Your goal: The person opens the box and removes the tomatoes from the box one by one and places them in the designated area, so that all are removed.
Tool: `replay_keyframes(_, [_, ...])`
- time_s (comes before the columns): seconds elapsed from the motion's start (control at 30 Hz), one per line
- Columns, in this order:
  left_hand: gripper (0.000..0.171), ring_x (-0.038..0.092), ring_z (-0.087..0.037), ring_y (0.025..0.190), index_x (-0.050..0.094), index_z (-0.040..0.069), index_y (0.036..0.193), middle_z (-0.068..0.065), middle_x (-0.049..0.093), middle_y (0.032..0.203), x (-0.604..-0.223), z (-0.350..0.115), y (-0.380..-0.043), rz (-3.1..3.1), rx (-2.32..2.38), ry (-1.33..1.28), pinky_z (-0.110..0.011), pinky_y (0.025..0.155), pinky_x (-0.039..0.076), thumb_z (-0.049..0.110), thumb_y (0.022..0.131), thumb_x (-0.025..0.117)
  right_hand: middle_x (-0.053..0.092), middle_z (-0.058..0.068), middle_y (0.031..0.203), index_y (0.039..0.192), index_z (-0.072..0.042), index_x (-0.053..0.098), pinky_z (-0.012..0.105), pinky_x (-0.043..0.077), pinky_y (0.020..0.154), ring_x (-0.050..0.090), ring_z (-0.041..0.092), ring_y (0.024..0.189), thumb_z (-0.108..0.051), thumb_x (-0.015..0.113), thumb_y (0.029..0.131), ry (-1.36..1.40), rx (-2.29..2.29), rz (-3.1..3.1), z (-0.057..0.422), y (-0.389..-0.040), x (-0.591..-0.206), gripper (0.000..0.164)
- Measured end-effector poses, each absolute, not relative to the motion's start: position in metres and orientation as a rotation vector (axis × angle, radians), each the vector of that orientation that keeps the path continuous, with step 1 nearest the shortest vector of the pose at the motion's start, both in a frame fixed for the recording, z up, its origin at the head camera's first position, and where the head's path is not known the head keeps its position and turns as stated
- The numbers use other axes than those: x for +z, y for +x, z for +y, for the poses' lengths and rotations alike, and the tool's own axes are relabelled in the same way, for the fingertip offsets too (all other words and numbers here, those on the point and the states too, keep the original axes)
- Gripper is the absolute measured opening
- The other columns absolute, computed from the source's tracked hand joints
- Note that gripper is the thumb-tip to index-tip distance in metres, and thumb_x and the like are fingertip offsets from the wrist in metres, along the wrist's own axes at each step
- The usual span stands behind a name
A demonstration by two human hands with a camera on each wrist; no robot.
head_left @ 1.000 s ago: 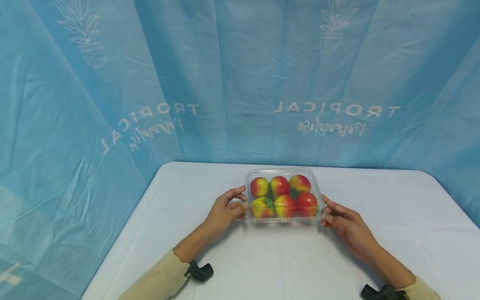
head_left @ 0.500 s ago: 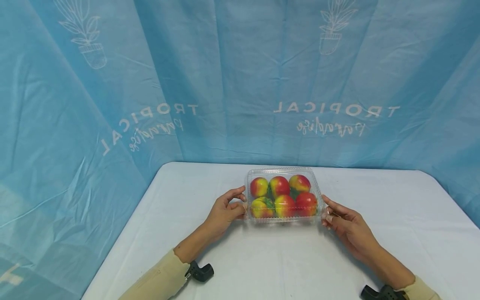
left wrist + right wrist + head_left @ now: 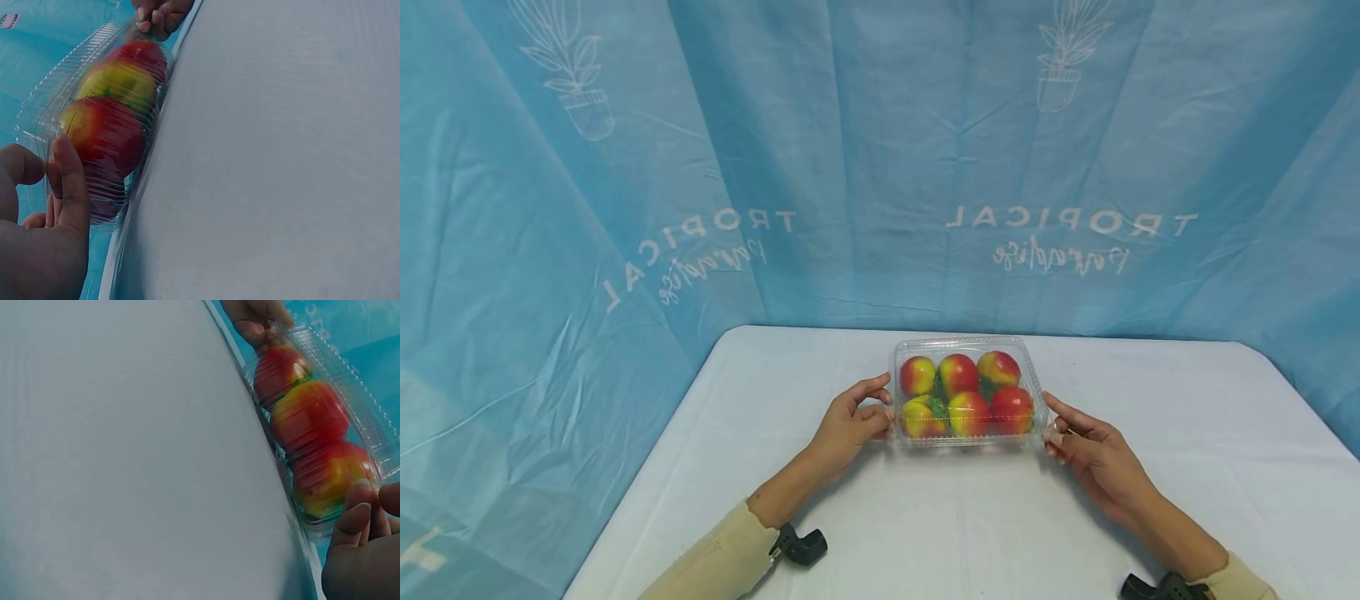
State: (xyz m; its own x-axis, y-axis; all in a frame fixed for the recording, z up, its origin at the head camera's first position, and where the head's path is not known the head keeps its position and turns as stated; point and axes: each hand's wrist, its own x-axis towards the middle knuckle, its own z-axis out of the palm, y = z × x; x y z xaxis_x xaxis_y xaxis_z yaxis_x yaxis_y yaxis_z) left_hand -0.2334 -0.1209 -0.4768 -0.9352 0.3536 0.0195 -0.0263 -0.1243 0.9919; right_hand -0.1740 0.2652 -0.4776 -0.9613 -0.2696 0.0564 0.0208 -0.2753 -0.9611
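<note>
A clear plastic clamshell container (image 3: 966, 441), its lid down, lies on the white table with several red and yellow fruits (image 3: 958, 375) inside in two rows. My left hand (image 3: 848, 425) pinches its left edge, thumb at the near corner. At the right edge, my right hand (image 3: 1101, 462) pinches the near corner between thumb and fingers, with the index finger along the side. The left wrist view shows the left thumb (image 3: 70, 181) against the ridged plastic wall. In the right wrist view, right fingertips (image 3: 357, 509) touch the container's end.
White cloth covers the table (image 3: 962, 525), whose far edge lies just behind the container. A blue printed curtain (image 3: 887, 167) hangs at the back and left. Dark wrist-camera mounts (image 3: 801, 544) sit on both forearms.
</note>
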Motion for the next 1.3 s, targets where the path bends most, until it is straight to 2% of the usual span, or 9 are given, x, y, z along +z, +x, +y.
replay_keyframes(0.13, [0.066, 0.052, -0.006, 0.073, 0.043, 0.006, 0.161, -0.013, 0.048, 0.127, -0.4762, -0.1210, -0.2326, 1.881, 2.155, 0.364, -0.027, 0.081, 0.062, -0.010, 0.100, 0.063, 0.051, -0.002, 0.106, 0.164, 0.001, 0.033, 0.020, 0.057, 0.080, 0.063, 0.011, 0.089, 0.003, 0.052, 0.108, -0.292, -2.361, 1.762, 0.2643, -0.1734, -0.4780, 0.059])
replay_keyframes(0.37, [0.066, 0.055, -0.007, 0.075, 0.042, 0.005, 0.160, -0.017, 0.048, 0.128, -0.4761, -0.1206, -0.2330, 1.881, 2.151, 0.382, -0.028, 0.080, 0.062, -0.009, 0.100, 0.063, 0.053, -0.001, 0.106, 0.163, 0.000, 0.036, 0.020, 0.057, 0.081, 0.063, 0.011, 0.089, 0.001, 0.052, 0.109, -0.285, -2.378, 1.756, 0.2643, -0.1734, -0.4796, 0.056])
replay_keyframes(0.57, [0.066, 0.056, -0.007, 0.076, 0.042, 0.005, 0.161, -0.018, 0.048, 0.129, -0.4746, -0.1206, -0.2333, 1.897, 2.151, 0.376, -0.027, 0.080, 0.062, -0.009, 0.099, 0.062, 0.053, -0.002, 0.108, 0.163, 0.002, 0.033, 0.020, 0.059, 0.083, 0.066, 0.011, 0.091, 0.004, 0.053, 0.108, -0.270, -2.373, 1.789, 0.2640, -0.1736, -0.4800, 0.059])
replay_keyframes(0.87, [0.065, 0.062, -0.009, 0.081, 0.045, 0.006, 0.160, -0.018, 0.048, 0.128, -0.4724, -0.1208, -0.2327, 1.915, 2.163, 0.379, -0.026, 0.080, 0.063, -0.010, 0.098, 0.057, 0.058, 0.004, 0.110, 0.161, 0.006, 0.034, 0.026, 0.062, 0.088, 0.069, 0.012, 0.097, 0.003, 0.057, 0.106, -0.319, -2.321, 1.910, 0.2636, -0.1742, -0.4773, 0.060])
replay_keyframes(1.2, [0.066, 0.062, -0.009, 0.084, 0.044, 0.007, 0.160, -0.021, 0.048, 0.131, -0.4729, -0.1210, -0.2343, 1.959, 2.129, 0.379, -0.025, 0.081, 0.062, -0.008, 0.098, 0.057, 0.059, 0.007, 0.114, 0.159, 0.011, 0.034, 0.025, 0.061, 0.087, 0.068, 0.013, 0.096, 0.005, 0.046, 0.107, -0.376, -2.263, 2.006, 0.2655, -0.1739, -0.4772, 0.054])
replay_keyframes(1.3, [0.066, 0.062, -0.009, 0.084, 0.044, 0.008, 0.160, -0.020, 0.048, 0.131, -0.4722, -0.1212, -0.2339, 1.962, 2.128, 0.372, -0.025, 0.081, 0.062, -0.008, 0.098, 0.058, 0.059, 0.007, 0.113, 0.159, 0.011, 0.036, 0.025, 0.061, 0.086, 0.068, 0.013, 0.095, 0.003, 0.048, 0.108, -0.397, -2.264, 2.021, 0.2641, -0.1732, -0.4758, 0.053])
